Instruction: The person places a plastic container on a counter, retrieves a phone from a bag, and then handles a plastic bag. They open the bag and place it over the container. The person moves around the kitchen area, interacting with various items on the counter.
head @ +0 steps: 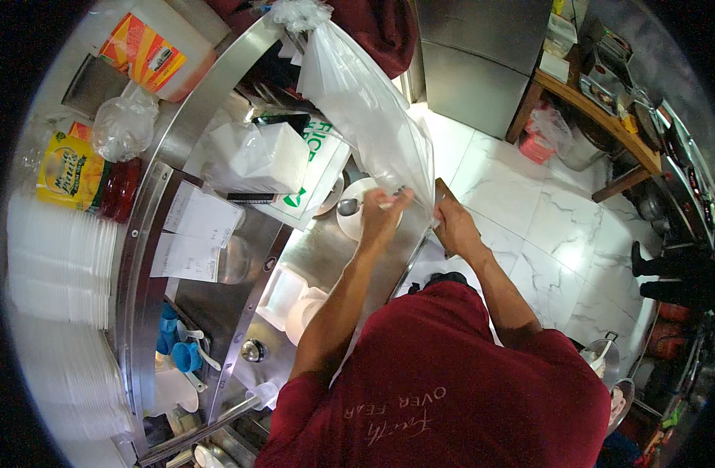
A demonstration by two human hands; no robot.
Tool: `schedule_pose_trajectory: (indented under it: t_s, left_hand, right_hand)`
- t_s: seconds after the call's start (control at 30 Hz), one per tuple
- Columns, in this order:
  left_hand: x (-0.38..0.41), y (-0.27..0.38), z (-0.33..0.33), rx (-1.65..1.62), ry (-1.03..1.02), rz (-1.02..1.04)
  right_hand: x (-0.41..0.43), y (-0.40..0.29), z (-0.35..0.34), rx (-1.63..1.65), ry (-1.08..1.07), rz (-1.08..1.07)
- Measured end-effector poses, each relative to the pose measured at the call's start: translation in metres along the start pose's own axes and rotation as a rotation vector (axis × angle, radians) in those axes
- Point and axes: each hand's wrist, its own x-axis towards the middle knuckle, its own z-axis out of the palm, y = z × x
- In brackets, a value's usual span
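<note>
My left hand (384,217) is over a white bowl (351,227) on the steel counter (311,257). Its fingers are closed around what looks like the handle of a metal scoop (350,206), whose round end shows left of the hand. My right hand (456,227) pinches the lower edge of a long clear plastic bag (363,99). That bag hangs from the shelf rail, bunched at its top. Behind my right hand is a flat brown piece (445,190), mostly covered. A metal lid or dish (333,196) is partly hidden beside the bowl.
Left of the bowl are a printed white box (319,167), napkins (270,155), foam containers (282,292) and blue cups (185,355). A steel shelf (158,146) carries stacked plastic containers (59,269) and a jug (158,52). A wooden table (603,117) stands right; other people are nearby.
</note>
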Motion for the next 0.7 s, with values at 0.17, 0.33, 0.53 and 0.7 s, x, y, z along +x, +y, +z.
schedule_pose_trajectory:
  t_s: [0.17, 0.33, 0.53, 0.7]
  left_hand:
    - [-0.007, -0.043, 0.033, -0.170, -0.229, -0.247]
    - [-0.015, -0.061, 0.048, -0.500, -0.239, -0.330]
    - [-0.072, -0.031, 0.022, -0.795, -0.346, -0.356]
    - [-0.128, -0.050, -0.027, -0.563, -0.376, -0.161]
  right_hand:
    - [-0.060, 0.000, 0.007, 0.087, -0.214, -0.071]
    - [-0.102, 0.000, -0.001, 0.123, -0.587, 0.100]
    - [-0.109, 0.013, 0.004, 1.346, -0.348, 1.017]
    - [-0.074, -0.043, 0.026, 1.552, -0.278, 0.772]
